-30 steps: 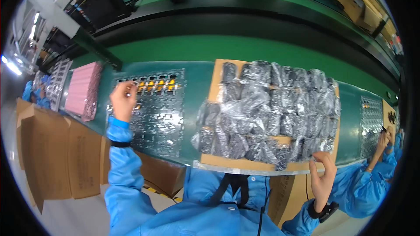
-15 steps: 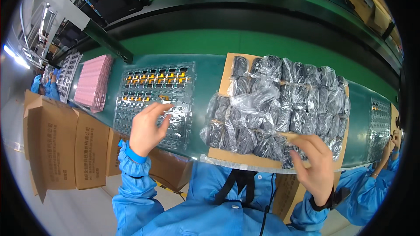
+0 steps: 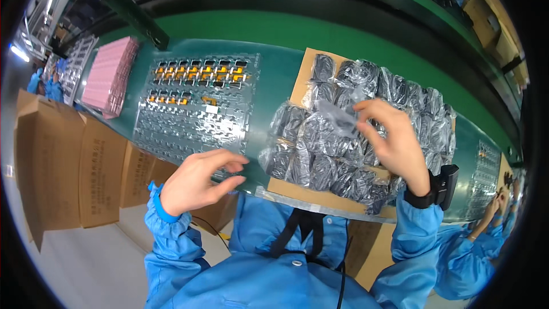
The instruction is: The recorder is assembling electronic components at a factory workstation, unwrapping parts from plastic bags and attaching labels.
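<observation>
My right hand [image 3: 394,140] reaches over the rows of wrapped parts, its thumb and fingers closed on a loose clear plastic bag [image 3: 337,115]. Beneath it, several dark parts in clear plastic wrap [image 3: 323,180] lie in rows on a cardboard sheet [image 3: 303,77]. My left hand [image 3: 197,182] is open and holds nothing, its fingers apart near the front edge of the clear plastic tray [image 3: 189,131]. In that tray sit rows of small black parts with orange flex strips [image 3: 194,73], and a small white piece [image 3: 211,109] lies among its slots.
A stack of pink packing trays [image 3: 108,77] stands on the green table [image 3: 269,88] at the left. Open cardboard boxes [image 3: 63,171] stand lower left. A dark post [image 3: 137,20] rises behind. At the right, another person's hands [image 3: 493,209] work near a second tray [image 3: 483,180].
My right hand has moved up and left from the front rows to the loose plastic bag and taken hold of it. My left hand has drawn back from the tray toward the table's front edge.
</observation>
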The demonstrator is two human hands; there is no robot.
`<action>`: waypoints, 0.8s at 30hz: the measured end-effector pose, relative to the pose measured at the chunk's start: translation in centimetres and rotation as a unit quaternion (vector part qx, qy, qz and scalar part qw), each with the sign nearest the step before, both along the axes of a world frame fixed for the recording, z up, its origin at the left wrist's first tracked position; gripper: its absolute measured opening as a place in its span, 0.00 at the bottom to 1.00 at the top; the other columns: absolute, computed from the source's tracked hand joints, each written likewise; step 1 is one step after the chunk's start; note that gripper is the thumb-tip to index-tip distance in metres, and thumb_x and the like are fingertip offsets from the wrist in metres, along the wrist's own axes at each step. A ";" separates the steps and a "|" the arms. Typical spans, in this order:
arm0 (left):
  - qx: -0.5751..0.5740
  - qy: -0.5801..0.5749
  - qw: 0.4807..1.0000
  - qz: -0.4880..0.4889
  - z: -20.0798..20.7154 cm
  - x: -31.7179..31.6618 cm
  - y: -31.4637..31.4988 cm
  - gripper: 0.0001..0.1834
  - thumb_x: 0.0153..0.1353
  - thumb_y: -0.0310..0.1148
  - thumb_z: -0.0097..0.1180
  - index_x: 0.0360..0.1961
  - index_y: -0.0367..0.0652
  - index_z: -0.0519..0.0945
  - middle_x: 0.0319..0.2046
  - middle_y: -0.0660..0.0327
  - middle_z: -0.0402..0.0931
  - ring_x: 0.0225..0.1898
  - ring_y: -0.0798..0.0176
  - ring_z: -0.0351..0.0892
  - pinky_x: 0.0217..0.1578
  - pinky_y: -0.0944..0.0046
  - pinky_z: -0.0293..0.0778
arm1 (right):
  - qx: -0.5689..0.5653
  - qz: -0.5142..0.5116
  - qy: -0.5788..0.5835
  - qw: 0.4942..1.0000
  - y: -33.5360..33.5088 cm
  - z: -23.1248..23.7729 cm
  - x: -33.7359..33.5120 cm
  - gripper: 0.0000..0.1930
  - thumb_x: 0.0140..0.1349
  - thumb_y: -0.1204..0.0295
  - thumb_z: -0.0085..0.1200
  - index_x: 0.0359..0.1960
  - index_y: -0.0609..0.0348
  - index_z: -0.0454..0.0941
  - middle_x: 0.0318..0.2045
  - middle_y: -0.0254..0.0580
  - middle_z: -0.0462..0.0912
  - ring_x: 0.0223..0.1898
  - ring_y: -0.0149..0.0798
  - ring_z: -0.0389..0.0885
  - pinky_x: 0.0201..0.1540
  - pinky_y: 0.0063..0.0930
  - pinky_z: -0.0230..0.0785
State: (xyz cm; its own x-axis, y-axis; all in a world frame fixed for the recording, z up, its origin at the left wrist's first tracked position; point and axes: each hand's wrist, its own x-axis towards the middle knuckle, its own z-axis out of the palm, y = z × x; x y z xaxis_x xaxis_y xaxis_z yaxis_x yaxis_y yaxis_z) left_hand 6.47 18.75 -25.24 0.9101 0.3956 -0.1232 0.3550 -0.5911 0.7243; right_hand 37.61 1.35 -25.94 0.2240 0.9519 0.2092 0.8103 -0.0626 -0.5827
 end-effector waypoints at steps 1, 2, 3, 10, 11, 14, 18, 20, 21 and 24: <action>-0.004 -0.002 1.000 0.004 0.3 1.4 -0.4 0.15 0.56 0.28 0.64 0.45 0.38 0.80 0.36 0.53 0.82 0.39 0.50 0.84 0.42 0.57 0.78 | 0.032 -0.039 0.169 0.984 -0.3 0.3 0.4 0.05 0.61 0.75 0.57 0.30 0.62 0.75 0.43 0.46 0.84 0.42 0.39 0.81 0.48 0.30 0.69; 0.006 -0.036 0.999 -0.017 0.5 2.7 -0.6 0.17 0.56 0.28 0.66 0.46 0.38 0.80 0.36 0.53 0.81 0.40 0.52 0.84 0.41 0.58 0.78 | 0.046 -0.047 0.251 0.966 -0.7 0.0 1.0 0.06 0.68 0.72 0.54 0.35 0.60 0.73 0.42 0.46 0.86 0.42 0.33 0.83 0.45 0.26 0.71; 0.017 -0.069 0.997 -0.039 0.6 3.9 -0.8 0.19 0.55 0.29 0.68 0.48 0.38 0.80 0.36 0.53 0.81 0.40 0.54 0.83 0.41 0.59 0.78 | 0.044 -0.045 0.248 0.967 -0.9 0.3 1.2 0.06 0.68 0.72 0.54 0.35 0.60 0.73 0.42 0.46 0.86 0.42 0.33 0.83 0.45 0.26 0.71; 0.066 -0.295 0.953 -0.011 0.0 13.5 -4.1 0.24 0.50 0.28 0.72 0.49 0.38 0.80 0.39 0.54 0.81 0.38 0.54 0.82 0.40 0.62 0.77 | 0.124 -0.087 0.618 0.772 -1.7 1.7 -0.1 0.04 0.72 0.71 0.48 0.43 0.56 0.68 0.35 0.35 0.81 0.39 0.28 0.81 0.41 0.24 0.75; 0.065 -0.295 0.953 -0.020 -0.5 14.1 -4.2 0.24 0.50 0.28 0.72 0.49 0.38 0.80 0.39 0.54 0.81 0.38 0.54 0.82 0.40 0.62 0.77 | 0.130 -0.093 0.617 0.771 -1.8 1.4 -0.1 0.04 0.72 0.71 0.48 0.43 0.56 0.68 0.35 0.35 0.81 0.39 0.28 0.81 0.41 0.24 0.75; 0.050 -0.325 0.944 -0.017 -1.2 15.4 -5.1 0.08 0.50 0.20 0.68 0.33 0.36 0.85 0.32 0.56 0.84 0.34 0.57 0.84 0.36 0.63 0.79 | 0.118 -0.104 0.656 0.739 -2.4 -0.7 0.2 0.02 0.72 0.73 0.47 0.43 0.54 0.69 0.34 0.32 0.77 0.38 0.26 0.79 0.38 0.26 0.72; 0.078 -0.292 0.951 -0.066 -1.3 16.8 -5.5 0.08 0.50 0.20 0.68 0.33 0.39 0.86 0.31 0.57 0.83 0.34 0.57 0.83 0.35 0.63 0.78 | 0.112 -0.133 0.702 0.690 -3.8 -2.4 0.6 0.03 0.72 0.72 0.46 0.41 0.56 0.70 0.39 0.38 0.78 0.40 0.30 0.80 0.41 0.27 0.76; 0.101 -0.298 0.947 -0.056 -1.3 17.5 -5.8 0.07 0.50 0.21 0.68 0.32 0.39 0.86 0.30 0.58 0.82 0.33 0.57 0.83 0.35 0.62 0.77 | 0.113 -0.158 0.698 0.689 -4.6 -2.4 0.7 0.03 0.73 0.72 0.45 0.41 0.56 0.70 0.39 0.38 0.78 0.41 0.31 0.80 0.41 0.27 0.76; 0.096 -0.299 0.947 -0.062 -1.3 17.9 -5.9 0.07 0.50 0.21 0.68 0.32 0.39 0.86 0.30 0.58 0.82 0.33 0.57 0.83 0.35 0.62 0.77 | 0.110 -0.178 0.694 0.689 -5.0 -2.4 0.8 0.03 0.73 0.72 0.45 0.40 0.57 0.70 0.40 0.37 0.78 0.41 0.31 0.80 0.41 0.27 0.75; 0.156 -0.298 0.940 -0.060 -1.8 18.8 -6.1 0.07 0.50 0.21 0.68 0.32 0.39 0.86 0.29 0.59 0.80 0.33 0.58 0.81 0.34 0.62 0.76 | 0.119 -0.238 0.541 0.797 -7.7 -3.3 0.7 0.06 0.69 0.73 0.50 0.44 0.59 0.71 0.40 0.40 0.79 0.41 0.34 0.80 0.41 0.29 0.73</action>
